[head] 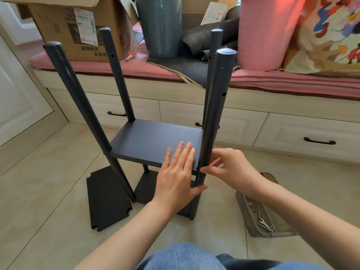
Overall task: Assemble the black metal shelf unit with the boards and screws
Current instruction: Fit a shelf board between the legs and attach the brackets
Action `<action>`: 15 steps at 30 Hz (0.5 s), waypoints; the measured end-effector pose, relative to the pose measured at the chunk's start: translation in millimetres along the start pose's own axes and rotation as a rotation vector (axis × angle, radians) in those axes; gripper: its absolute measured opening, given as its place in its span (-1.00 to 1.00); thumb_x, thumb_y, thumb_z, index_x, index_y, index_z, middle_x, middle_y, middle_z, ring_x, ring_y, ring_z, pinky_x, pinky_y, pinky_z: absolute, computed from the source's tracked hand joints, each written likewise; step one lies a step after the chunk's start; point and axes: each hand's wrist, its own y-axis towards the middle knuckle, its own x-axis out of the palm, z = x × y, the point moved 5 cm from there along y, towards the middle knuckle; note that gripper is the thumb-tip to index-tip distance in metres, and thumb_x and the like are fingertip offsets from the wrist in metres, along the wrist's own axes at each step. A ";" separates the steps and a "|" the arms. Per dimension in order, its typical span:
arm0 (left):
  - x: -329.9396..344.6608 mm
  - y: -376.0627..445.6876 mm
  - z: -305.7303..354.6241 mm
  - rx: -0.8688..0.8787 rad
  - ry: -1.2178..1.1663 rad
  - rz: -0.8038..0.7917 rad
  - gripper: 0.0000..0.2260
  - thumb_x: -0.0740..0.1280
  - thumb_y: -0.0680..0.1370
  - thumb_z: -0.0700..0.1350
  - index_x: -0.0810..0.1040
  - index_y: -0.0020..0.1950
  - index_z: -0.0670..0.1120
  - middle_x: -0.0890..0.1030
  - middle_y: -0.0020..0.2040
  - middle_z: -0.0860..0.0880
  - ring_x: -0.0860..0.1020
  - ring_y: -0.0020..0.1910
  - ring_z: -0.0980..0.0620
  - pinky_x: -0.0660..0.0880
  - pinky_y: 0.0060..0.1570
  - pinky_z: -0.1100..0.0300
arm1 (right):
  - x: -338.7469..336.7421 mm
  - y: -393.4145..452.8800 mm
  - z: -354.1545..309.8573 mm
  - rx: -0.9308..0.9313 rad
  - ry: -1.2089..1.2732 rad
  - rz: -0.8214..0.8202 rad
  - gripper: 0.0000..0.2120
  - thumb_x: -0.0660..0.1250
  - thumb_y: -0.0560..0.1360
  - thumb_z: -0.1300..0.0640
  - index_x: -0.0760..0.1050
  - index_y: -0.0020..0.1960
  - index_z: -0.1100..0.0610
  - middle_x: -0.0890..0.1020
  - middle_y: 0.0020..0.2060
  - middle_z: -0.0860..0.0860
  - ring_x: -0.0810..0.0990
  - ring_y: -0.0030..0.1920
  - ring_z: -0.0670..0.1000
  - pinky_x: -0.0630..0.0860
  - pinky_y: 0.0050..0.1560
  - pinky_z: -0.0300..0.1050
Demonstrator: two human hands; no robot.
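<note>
Left hand lying flat, fingers straight, on the middle board | right hand pinching at the near-right pole beside that board, screw hidden | step: probably fixing this corner | next: lining up hole, then wrench from tray right of pole

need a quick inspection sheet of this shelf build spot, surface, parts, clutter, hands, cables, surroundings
surface: tiled floor, the unit stands on it.
job's things: four posts upright; shelf board fitted between them; spare board flat on the floor at left; tray at right holds a wrench and small hardware.
clutter: box, grey bin, pink bin and dark mat on the bench.
hands: left hand flat on the shelf board, thumb against the near right post; right hand pinches at that post's joint.
cables: nothing seen.
surroundings: bench with drawers and pink cushion.
</note>
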 end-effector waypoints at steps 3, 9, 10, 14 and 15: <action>11.2 8.3 -0.4 0.016 0.098 -0.098 -0.17 0.26 0.53 0.37 0.23 0.61 -0.14 0.25 0.59 -0.13 0.11 0.61 -0.11 0.03 0.56 -0.22 | -4.0 -1.5 4.2 0.011 0.026 0.011 -0.86 0.48 0.47 0.08 0.65 0.03 -0.04 0.69 -0.14 -0.19 0.64 -0.12 -0.22 0.56 -0.03 -0.31; 16.8 14.2 6.2 0.024 0.123 -0.078 -0.26 0.29 0.54 0.30 0.30 0.58 -0.13 0.35 0.54 -0.17 0.29 0.54 -0.17 0.20 0.49 -0.29 | -15.6 -11.3 35.9 0.095 0.049 0.052 -0.85 0.43 0.52 0.06 0.63 0.08 -0.03 0.68 -0.11 -0.17 0.63 -0.10 -0.26 0.49 -0.10 -0.48; 17.7 15.6 7.7 0.014 0.126 -0.080 -0.26 0.27 0.55 0.30 0.30 0.58 -0.14 0.34 0.55 -0.17 0.28 0.55 -0.17 0.20 0.49 -0.27 | -15.4 -14.2 46.4 0.123 0.041 0.039 -0.85 0.42 0.52 0.06 0.62 0.09 -0.03 0.68 -0.11 -0.16 0.63 -0.09 -0.27 0.48 -0.12 -0.49; 24.4 20.6 13.6 -0.015 0.137 -0.131 -0.29 0.11 0.61 0.31 0.18 0.62 -0.12 0.20 0.61 -0.14 0.14 0.61 -0.13 0.09 0.56 -0.18 | -4.6 -33.2 111.4 0.325 -0.059 -0.025 -0.80 0.40 0.54 0.05 0.63 0.14 0.05 0.69 0.02 -0.05 0.63 0.02 -0.13 0.47 0.00 -0.36; 25.1 21.1 14.5 -0.018 0.141 -0.136 -0.29 0.09 0.61 0.31 0.18 0.62 -0.11 0.19 0.61 -0.14 0.12 0.61 -0.13 0.08 0.56 -0.17 | 2.5 -40.7 131.0 0.392 -0.098 -0.052 -0.78 0.39 0.55 0.06 0.62 0.16 0.09 0.69 0.05 -0.01 0.63 0.06 -0.08 0.47 0.05 -0.30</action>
